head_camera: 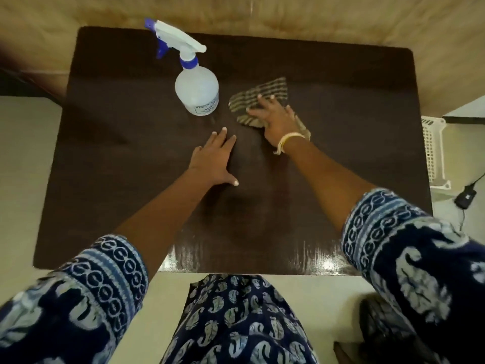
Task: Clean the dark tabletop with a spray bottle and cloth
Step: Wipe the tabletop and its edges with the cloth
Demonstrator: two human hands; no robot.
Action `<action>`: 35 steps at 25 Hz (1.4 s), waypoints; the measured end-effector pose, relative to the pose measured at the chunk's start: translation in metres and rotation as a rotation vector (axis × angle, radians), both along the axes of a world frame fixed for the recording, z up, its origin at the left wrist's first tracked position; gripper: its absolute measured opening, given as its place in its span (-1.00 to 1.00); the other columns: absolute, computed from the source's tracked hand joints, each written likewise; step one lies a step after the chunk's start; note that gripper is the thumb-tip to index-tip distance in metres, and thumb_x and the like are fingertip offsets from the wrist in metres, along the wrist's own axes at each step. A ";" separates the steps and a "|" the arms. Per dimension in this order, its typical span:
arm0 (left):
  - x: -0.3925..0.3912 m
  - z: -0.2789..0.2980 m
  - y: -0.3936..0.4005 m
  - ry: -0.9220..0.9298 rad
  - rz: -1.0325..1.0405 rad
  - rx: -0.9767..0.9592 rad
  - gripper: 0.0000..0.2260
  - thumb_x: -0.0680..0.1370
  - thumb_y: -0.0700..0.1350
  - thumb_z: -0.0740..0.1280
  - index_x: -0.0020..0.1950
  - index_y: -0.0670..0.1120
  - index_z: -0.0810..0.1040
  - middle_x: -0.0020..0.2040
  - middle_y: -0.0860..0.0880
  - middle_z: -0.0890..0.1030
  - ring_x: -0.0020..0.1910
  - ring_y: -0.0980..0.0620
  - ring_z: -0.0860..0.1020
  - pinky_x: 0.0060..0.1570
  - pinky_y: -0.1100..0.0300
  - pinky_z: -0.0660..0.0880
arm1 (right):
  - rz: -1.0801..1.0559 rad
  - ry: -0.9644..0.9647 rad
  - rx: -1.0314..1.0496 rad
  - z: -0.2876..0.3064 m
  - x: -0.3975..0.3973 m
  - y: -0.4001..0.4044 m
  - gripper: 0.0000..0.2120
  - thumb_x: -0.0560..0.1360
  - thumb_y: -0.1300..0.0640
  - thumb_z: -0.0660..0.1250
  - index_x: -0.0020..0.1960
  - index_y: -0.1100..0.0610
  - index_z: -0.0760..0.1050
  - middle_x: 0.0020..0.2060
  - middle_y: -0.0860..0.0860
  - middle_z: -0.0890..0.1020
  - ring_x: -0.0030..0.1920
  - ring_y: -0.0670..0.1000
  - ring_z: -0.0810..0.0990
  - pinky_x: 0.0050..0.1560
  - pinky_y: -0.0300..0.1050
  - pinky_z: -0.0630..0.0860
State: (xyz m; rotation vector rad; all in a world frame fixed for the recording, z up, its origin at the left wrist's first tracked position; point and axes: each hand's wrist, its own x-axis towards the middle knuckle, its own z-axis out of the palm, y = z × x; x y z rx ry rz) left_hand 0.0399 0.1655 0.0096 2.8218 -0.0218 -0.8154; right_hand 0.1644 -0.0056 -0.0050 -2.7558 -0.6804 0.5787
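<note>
A dark brown tabletop [118,166] fills the middle of the head view. A clear spray bottle [195,88] with a white and blue trigger head stands upright at the back centre. Right of it lies a striped brown cloth [265,91]. My right hand [273,116] lies flat on the cloth with fingers spread, pressing it to the table. My left hand [216,158] rests flat on the bare tabletop, fingers straight, a little in front of the bottle and not touching it. Pale streaks show along the table's near edge.
A white slatted basket [434,151] stands on the floor beside the table's right edge. A black adapter with a cable [465,197] lies on the floor near it. A wooden wall runs behind the table. Light floor surrounds the table.
</note>
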 end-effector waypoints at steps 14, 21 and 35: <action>-0.147 0.019 -0.059 -0.212 0.234 -0.155 -0.87 0.55 -0.17 0.32 -0.03 -0.07 0.67 0.33 -0.05 0.50 0.20 -0.07 0.54 0.15 0.03 0.50 | 0.096 0.121 0.190 -0.001 -0.251 -0.071 -0.42 0.46 0.46 0.12 0.33 0.00 0.51 0.50 -0.11 0.28 0.55 -0.05 0.07 0.53 -0.01 -0.13; -0.220 0.018 -0.086 -0.341 0.382 -0.482 -0.87 0.54 -0.11 0.37 0.04 -0.03 0.68 0.07 0.01 0.66 0.08 0.01 0.60 0.12 0.10 0.53 | -0.457 0.225 0.391 0.004 -0.324 -0.089 -0.58 0.34 0.34 0.15 0.02 0.12 0.68 -0.04 0.13 0.70 -0.05 0.15 0.64 0.03 0.00 0.60; -0.146 0.065 -0.129 0.161 1.079 -1.202 -0.83 0.52 -0.01 0.45 -0.01 -0.08 0.57 -0.16 -0.08 0.68 -0.33 0.03 0.68 -0.32 0.14 0.62 | -1.017 1.056 1.372 0.073 -0.236 -0.111 -0.57 0.34 0.23 0.13 0.15 0.33 0.51 0.04 0.25 0.59 0.02 0.24 0.58 0.24 0.18 0.46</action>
